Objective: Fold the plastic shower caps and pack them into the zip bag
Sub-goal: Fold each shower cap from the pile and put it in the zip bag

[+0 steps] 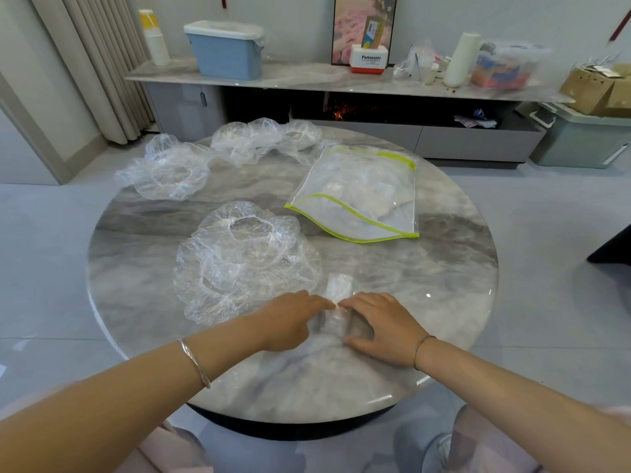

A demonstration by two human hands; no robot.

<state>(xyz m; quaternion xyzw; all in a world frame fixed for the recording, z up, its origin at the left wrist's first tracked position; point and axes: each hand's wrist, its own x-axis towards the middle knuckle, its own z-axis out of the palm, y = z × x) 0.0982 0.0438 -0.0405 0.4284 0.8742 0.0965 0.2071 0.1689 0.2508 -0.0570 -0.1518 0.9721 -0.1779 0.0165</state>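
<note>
A folded strip of clear shower cap [338,288] lies on the round marble table [444,268] near its front edge. My left hand [290,319] and my right hand [379,326] lie on the near end of the strip, fingertips almost meeting, fingers fairly straight and pressing it flat. A loose pile of clear shower caps [246,257] sits just left of the strip. More caps [167,172] and another cluster of caps [266,138] lie at the far left and far edge. The clear zip bag with yellow-green trim [362,196] lies flat at the far right, some clear plastic inside.
Behind the table runs a low sideboard [307,80] with a blue bin [225,49], stacked cups, a white box and clutter. A curtain hangs at the far left. A grey-green storage box [580,138] stands on the floor at right.
</note>
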